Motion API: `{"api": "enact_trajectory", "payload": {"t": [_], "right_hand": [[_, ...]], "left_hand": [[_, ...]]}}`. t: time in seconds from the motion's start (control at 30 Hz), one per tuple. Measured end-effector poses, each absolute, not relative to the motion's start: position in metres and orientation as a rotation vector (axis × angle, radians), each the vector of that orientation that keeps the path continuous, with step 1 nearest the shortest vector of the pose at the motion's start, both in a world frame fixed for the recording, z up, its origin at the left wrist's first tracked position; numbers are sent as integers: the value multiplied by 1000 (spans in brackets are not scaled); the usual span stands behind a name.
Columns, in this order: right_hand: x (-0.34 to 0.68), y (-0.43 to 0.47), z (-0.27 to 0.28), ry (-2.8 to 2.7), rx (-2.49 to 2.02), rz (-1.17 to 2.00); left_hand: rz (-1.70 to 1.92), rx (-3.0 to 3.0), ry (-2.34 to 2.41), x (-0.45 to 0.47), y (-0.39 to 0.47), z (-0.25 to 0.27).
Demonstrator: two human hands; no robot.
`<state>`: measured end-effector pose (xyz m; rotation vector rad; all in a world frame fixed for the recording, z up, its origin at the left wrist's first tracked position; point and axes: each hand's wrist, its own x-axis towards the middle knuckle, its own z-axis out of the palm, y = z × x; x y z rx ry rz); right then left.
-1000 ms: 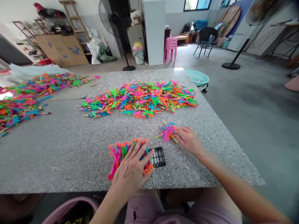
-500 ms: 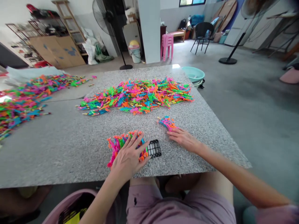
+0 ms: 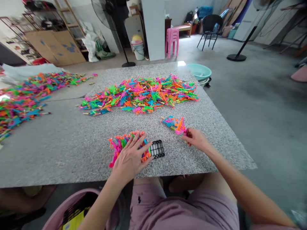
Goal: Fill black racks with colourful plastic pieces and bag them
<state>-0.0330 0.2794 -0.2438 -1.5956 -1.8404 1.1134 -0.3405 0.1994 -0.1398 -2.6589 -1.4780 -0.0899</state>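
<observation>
My left hand (image 3: 130, 155) lies flat with its fingers spread over a packed row of small bright plastic pieces (image 3: 116, 150) in pink, orange, green and blue. These sit on a black plastic grid (image 3: 157, 149), whose right end shows bare cells. My right hand (image 3: 195, 139) is closed in a pinch on a pink plastic piece (image 3: 183, 127) at the near end of a small loose bunch of coloured pieces (image 3: 170, 122). The exact kind of the pieces is too small to tell.
A large heap of similar pieces (image 3: 146, 94) lies across the granite table (image 3: 91, 140), and another heap (image 3: 26, 92) is at the left. A pink tub (image 3: 69, 204) stands below the front edge. A turquoise basin (image 3: 200, 71) is beyond the far right corner.
My right hand has gone from lying with fingers stretched beside the small bunch to pinching a pink piece, tilting it up. My left hand stays on the row. The view has shifted slightly.
</observation>
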Motion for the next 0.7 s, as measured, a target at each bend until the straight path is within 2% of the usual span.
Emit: {"api": "enact_trajectory", "payload": {"t": [0.13, 0.4, 0.5, 0.7], "right_hand": [[-58, 263, -254, -1943, -1504, 841], [-166, 269, -254, -1898, -1136, 1046], [-183, 273, -258, -1982, -1074, 978], [-193, 284, -244, -2293, -1244, 815]], "left_hand": [[-74, -2669, -1507, -339, 199, -138], [-11, -2677, -1541, -337, 197, -135], [3, -2676, -1526, -337, 198, -136], [-24, -2666, -1577, -336, 199, -138]]}}
